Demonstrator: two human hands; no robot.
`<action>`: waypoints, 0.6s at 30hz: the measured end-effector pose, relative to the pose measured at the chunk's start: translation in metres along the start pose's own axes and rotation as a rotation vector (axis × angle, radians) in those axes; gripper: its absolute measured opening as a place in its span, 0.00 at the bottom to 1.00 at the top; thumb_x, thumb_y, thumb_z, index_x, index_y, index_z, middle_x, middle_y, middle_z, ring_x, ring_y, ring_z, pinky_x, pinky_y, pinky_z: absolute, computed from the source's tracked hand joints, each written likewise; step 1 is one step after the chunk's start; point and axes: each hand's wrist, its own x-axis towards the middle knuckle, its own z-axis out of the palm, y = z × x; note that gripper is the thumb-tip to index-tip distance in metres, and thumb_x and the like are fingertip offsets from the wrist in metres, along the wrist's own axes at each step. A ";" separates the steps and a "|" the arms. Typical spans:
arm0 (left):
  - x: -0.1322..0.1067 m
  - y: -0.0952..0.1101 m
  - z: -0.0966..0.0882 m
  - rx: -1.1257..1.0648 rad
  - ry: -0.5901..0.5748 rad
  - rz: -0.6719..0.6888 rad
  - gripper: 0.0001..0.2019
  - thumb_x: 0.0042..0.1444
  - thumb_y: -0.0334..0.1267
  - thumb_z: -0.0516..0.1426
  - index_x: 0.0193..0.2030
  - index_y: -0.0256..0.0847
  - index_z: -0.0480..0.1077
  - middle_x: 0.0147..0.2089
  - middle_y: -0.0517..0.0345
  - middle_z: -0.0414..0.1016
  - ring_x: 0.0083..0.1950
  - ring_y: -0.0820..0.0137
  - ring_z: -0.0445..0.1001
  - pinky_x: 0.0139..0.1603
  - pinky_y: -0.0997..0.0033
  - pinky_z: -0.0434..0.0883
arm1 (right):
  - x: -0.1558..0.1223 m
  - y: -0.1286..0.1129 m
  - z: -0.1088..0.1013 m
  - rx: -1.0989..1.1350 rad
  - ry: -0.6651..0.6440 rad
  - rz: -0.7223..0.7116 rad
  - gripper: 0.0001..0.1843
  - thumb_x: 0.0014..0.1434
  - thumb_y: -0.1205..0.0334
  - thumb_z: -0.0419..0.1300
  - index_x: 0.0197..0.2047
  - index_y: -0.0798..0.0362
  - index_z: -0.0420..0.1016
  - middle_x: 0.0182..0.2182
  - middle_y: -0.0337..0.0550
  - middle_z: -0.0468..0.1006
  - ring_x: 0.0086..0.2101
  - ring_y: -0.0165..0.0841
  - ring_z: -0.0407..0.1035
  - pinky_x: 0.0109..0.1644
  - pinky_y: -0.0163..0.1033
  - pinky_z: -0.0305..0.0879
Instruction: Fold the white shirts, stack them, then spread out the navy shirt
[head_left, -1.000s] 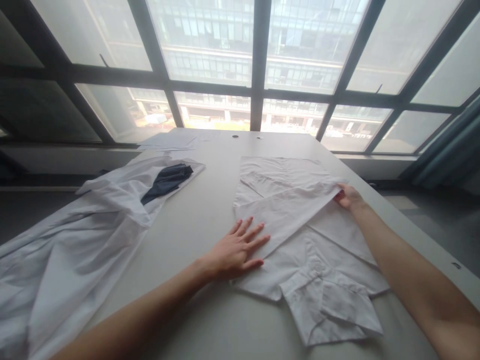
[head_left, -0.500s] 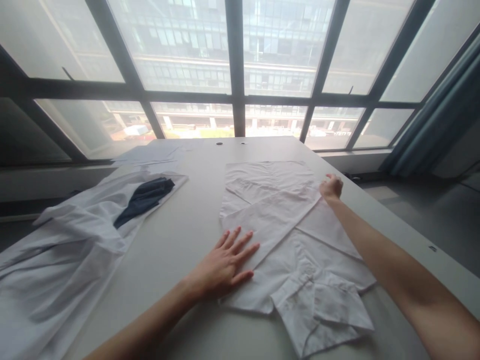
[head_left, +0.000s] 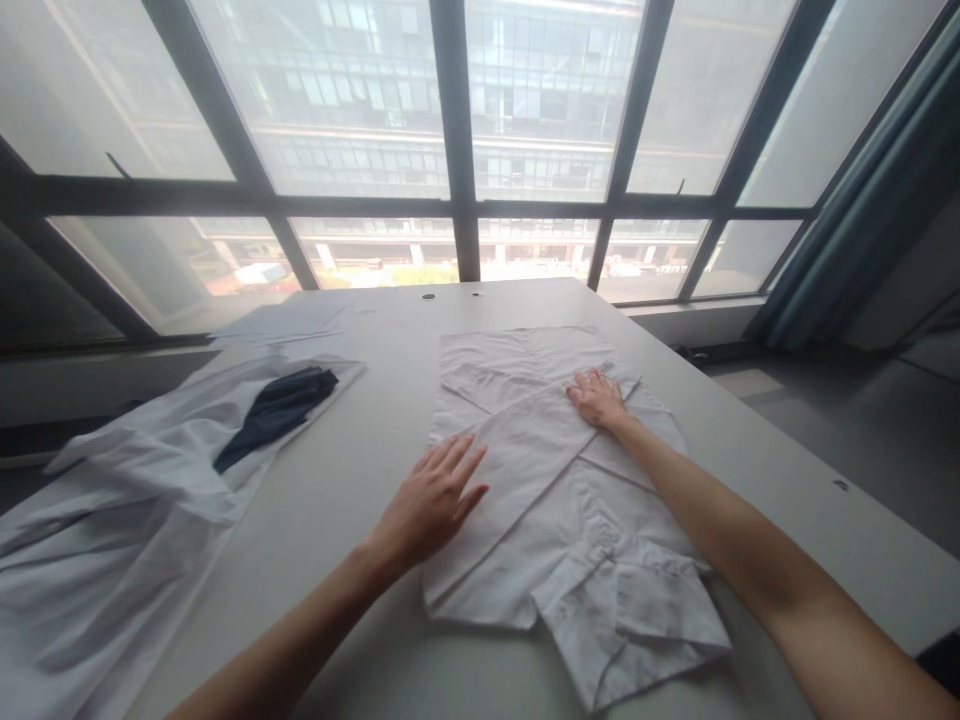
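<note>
A white shirt (head_left: 517, 470) lies partly folded on the white table (head_left: 352, 440), collar end towards me, with a sleeve laid slantwise across its body. My left hand (head_left: 431, 500) rests at the shirt's left edge, fingers stretched out and thumb apart. Farther up on the right, my right hand (head_left: 598, 398) lies on the folded sleeve near its upper end, palm down with fingers extended. Creases run through the fabric around both hands. My right forearm hides part of the shirt's right edge.
On the left lies a heap of white cloth (head_left: 142, 500) with a dark blue cloth (head_left: 277, 410) on it. White sheets (head_left: 281, 318) lie behind the heap. Large windows (head_left: 360, 110) stand beyond the table, with a blue-grey curtain (head_left: 832, 220) at right.
My right hand has moved left from the shirt's right edge onto the sleeve, going from a closed grip to flat fingers. My left hand has shifted slightly up along the left edge.
</note>
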 end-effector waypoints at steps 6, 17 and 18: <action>0.014 -0.042 0.017 -0.148 0.171 -0.236 0.21 0.68 0.40 0.47 0.62 0.40 0.72 0.60 0.47 0.76 0.61 0.56 0.72 0.65 0.55 0.67 | -0.001 0.000 -0.002 -0.003 0.008 0.001 0.38 0.71 0.39 0.39 0.77 0.49 0.48 0.76 0.55 0.45 0.73 0.44 0.37 0.72 0.63 0.34; 0.022 -0.062 0.021 -0.378 0.280 -0.376 0.16 0.63 0.39 0.53 0.52 0.39 0.77 0.46 0.52 0.81 0.47 0.61 0.76 0.55 0.61 0.72 | 0.018 0.016 -0.006 0.081 0.190 0.035 0.25 0.73 0.53 0.44 0.62 0.50 0.73 0.67 0.51 0.67 0.67 0.44 0.57 0.70 0.56 0.50; 0.022 -0.062 0.022 -0.382 0.280 -0.391 0.16 0.63 0.39 0.53 0.52 0.40 0.77 0.46 0.52 0.81 0.46 0.62 0.77 0.55 0.62 0.71 | 0.023 0.022 -0.012 0.081 0.213 0.054 0.24 0.72 0.56 0.44 0.61 0.51 0.74 0.65 0.52 0.70 0.65 0.44 0.61 0.69 0.54 0.53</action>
